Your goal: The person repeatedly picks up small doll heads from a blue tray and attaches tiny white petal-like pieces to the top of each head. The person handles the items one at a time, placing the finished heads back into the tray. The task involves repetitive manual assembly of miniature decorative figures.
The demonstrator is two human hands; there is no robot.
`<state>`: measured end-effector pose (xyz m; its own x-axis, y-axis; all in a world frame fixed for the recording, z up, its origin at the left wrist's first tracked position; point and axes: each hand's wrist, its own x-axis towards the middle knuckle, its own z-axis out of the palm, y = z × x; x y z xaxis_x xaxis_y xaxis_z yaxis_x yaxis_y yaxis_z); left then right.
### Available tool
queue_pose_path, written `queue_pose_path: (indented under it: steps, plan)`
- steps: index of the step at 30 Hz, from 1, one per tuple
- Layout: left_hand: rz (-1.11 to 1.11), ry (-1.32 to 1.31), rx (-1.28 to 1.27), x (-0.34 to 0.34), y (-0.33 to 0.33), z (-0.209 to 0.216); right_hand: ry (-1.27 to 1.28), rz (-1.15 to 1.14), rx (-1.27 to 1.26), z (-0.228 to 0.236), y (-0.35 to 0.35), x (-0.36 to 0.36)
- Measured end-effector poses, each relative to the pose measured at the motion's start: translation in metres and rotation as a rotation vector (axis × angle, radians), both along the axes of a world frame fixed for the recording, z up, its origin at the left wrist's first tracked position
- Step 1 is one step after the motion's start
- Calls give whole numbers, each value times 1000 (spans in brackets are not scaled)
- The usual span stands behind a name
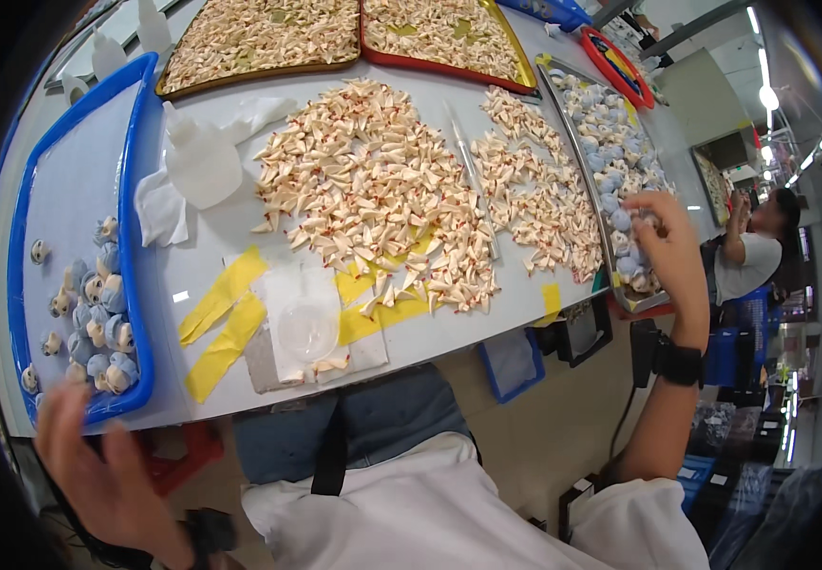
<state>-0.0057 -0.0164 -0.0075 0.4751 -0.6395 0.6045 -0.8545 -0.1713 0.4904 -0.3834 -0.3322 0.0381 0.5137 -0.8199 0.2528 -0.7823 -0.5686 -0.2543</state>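
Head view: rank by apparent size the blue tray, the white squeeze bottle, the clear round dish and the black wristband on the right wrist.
1. Blue tray, by far the largest.
2. White squeeze bottle.
3. Clear round dish.
4. Black wristband, smallest, though close to the dish; fisheye bending toward the rim makes that last pair unsure.

A workshop: worktable (240,223) heaped with small folded pieces (373,190), parts trays (140,142).
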Motion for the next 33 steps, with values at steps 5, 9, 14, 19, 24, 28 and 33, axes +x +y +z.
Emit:
queue_pose_path:
  steps: [5, 9, 14, 19, 24, 28, 33]
  plan:
    - [136, -135, 370, 88, 27, 26, 200, -137, 13, 7, -7, -15]
    - [246, 106, 536, 94, 33, 28, 86, -74, -92, 12, 3, 19]
    - [48, 191, 657, 55, -18, 16, -7, 134, 258, 8, 26, 78]
    - [29, 249, 539, 43, -39, 31, 4, 121, 359, -1, 14, 101]
    - [-115, 128, 336, 41, -55, 15, 23, 100, 159, -5, 11, 96]
    - [-136, 237, 316, 40, -48, 26, -124, 36, 160, -3, 10, 89]
    - [-47, 508, 321, 53, -29, 29, -321, 30, 228, -3, 15, 88]
